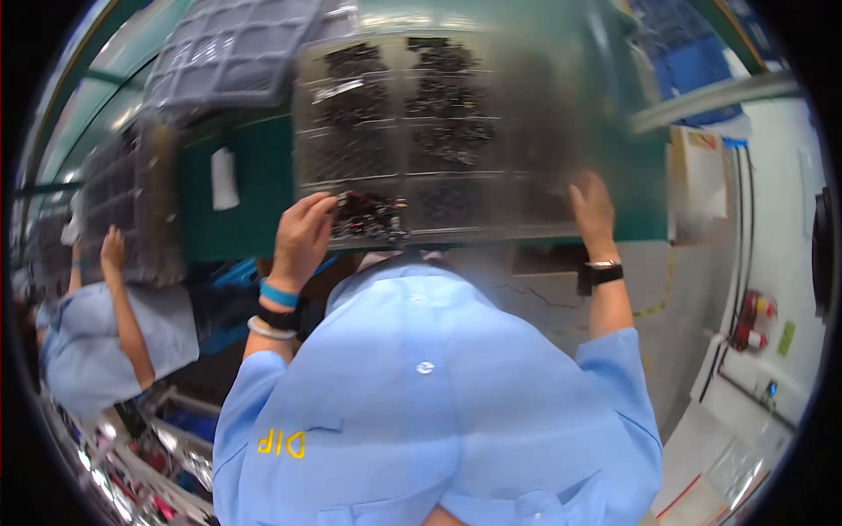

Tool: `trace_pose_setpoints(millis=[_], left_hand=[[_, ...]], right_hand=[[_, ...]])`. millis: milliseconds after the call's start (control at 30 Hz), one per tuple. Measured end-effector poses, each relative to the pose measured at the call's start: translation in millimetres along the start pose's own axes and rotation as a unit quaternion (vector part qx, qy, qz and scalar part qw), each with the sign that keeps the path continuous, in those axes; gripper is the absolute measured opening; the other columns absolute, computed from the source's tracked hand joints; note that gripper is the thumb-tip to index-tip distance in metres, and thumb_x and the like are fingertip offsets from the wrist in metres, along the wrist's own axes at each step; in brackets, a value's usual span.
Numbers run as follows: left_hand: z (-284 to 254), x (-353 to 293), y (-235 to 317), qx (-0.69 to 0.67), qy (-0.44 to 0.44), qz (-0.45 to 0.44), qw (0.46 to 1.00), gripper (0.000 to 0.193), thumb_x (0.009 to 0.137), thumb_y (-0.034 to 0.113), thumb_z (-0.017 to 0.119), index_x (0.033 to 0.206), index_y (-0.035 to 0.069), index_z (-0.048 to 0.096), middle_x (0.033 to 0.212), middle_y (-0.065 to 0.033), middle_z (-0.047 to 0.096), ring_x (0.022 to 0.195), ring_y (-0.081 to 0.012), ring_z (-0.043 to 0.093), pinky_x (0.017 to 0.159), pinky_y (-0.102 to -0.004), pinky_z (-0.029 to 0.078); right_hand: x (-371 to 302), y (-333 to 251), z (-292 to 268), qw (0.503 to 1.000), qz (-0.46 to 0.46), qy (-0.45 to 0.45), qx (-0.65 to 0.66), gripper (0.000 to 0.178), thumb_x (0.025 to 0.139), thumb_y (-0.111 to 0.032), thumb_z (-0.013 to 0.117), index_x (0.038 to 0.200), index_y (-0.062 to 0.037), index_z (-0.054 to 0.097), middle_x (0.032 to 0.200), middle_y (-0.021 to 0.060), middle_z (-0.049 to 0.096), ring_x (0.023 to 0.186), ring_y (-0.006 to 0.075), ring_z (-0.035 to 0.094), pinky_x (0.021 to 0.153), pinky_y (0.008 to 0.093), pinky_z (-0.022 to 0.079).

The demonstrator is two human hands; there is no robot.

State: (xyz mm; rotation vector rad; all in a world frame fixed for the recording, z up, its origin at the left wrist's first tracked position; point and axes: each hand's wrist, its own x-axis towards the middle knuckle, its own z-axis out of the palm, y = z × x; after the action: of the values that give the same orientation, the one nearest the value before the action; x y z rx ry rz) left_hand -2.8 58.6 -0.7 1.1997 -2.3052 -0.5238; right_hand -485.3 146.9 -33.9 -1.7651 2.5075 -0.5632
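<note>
A clear plastic compartment tray [438, 178] lies in front of me, filled in several cells with small dark parts. My left hand [303, 235] is at its front left corner with fingers curled and tips drawn together. Those fingertips reach over a heap of small dark parts with bits of red and metal [368, 216]; whatever is between them is hidden. At the tray's right edge, my right hand [594, 210] closes on the rim, its thumb toward the tray. Blur covers the tray's right part, and the contents of those cells cannot be made out.
A green-topped workbench [197, 232] bears the tray. Stacked grey divided trays [232, 53] stand at the back left, and a white slip [224, 178] lies nearer. At far left a co-worker in a blue shirt [118, 342] handles another tray. A cardboard box [697, 184] stands at right.
</note>
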Motion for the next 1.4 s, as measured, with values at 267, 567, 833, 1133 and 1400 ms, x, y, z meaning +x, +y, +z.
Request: trace_pose_setpoints(millis=[267, 567, 833, 1133, 1400], left_hand=[[-3, -24, -6, -0.003, 0.003, -0.032, 0.999, 0.030, 0.080, 0.000, 0.063, 0.109, 0.006, 0.062, 0.109, -0.0118, 0.060, 0.098, -0.0303, 0.058, 0.085, -0.0366, 0.048], [11, -18, 2, -0.020, -0.039, 0.036, 0.998, 0.032, 0.077, 0.007, 0.069, 0.109, 0.005, 0.061, 0.107, -0.0116, 0.060, 0.100, -0.0293, 0.057, 0.088, -0.0389, 0.045], [20, -17, -11, -0.075, -0.012, 0.043, 0.996, 0.032, 0.077, 0.004, 0.068, 0.108, 0.005, 0.062, 0.107, -0.0128, 0.060, 0.100, -0.0306, 0.058, 0.088, -0.0398, 0.047], [10, -14, -16, -0.100, 0.040, -0.024, 0.994, 0.027, 0.083, -0.009, 0.056, 0.107, 0.002, 0.062, 0.107, -0.0122, 0.061, 0.099, -0.0267, 0.060, 0.085, -0.0322, 0.050], [10, -10, 0, -0.047, 0.028, -0.023, 0.998, 0.025, 0.083, -0.008, 0.056, 0.105, 0.002, 0.063, 0.106, -0.0123, 0.062, 0.097, -0.0274, 0.061, 0.084, -0.0327, 0.050]], right_hand=[[-1, -87, -18, 0.993, 0.005, -0.019, 0.114, 0.018, 0.088, -0.020, 0.062, 0.102, -0.0087, 0.058, 0.094, 0.0097, 0.059, 0.089, 0.0295, 0.061, 0.072, 0.0376, 0.050], [-52, -242, 28, 0.888, -0.386, -0.203, 0.144, 0.034, 0.075, -0.018, 0.071, 0.107, -0.0120, 0.061, 0.098, 0.0054, 0.056, 0.089, 0.0250, 0.056, 0.074, 0.0364, 0.046], [-54, -239, 34, 0.909, -0.290, -0.262, 0.147, 0.042, 0.073, -0.015, 0.072, 0.112, -0.0092, 0.058, 0.103, 0.0069, 0.054, 0.095, 0.0256, 0.054, 0.079, 0.0391, 0.046], [-31, -96, -16, 0.980, -0.149, -0.127, 0.047, 0.039, 0.073, -0.009, 0.070, 0.110, -0.0139, 0.060, 0.110, 0.0089, 0.056, 0.099, 0.0285, 0.053, 0.086, 0.0402, 0.046], [-18, -17, -49, 0.980, -0.114, -0.158, -0.051, 0.041, 0.072, -0.008, 0.069, 0.112, -0.0128, 0.059, 0.109, 0.0082, 0.056, 0.100, 0.0293, 0.053, 0.083, 0.0405, 0.045]])
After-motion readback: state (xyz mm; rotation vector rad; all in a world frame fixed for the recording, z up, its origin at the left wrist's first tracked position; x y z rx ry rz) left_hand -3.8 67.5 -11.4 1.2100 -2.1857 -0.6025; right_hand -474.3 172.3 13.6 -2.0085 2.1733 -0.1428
